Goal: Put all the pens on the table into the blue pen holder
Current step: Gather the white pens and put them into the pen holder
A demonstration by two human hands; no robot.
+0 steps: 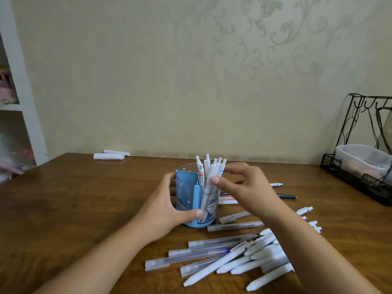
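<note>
The blue pen holder [186, 194] stands upright at the middle of the wooden table [74, 200], with several white pens [210, 168] sticking up out of it. My left hand [163, 211] wraps around the holder's left side, thumb across its front. My right hand [244, 185] is at the holder's right rim, thumb and fingers pinching the upright white pens. A heap of white and frosted grey pens [233, 255] lies on the table in front and to the right, under my right forearm. A few more pens [286, 196] lie behind my right hand.
A black wire rack [360, 187] holding a clear plastic box [364, 158] stands at the table's right edge. Two white rolled papers [110, 155] lie at the far edge by the wall. A white shelf [19, 102] is at the left.
</note>
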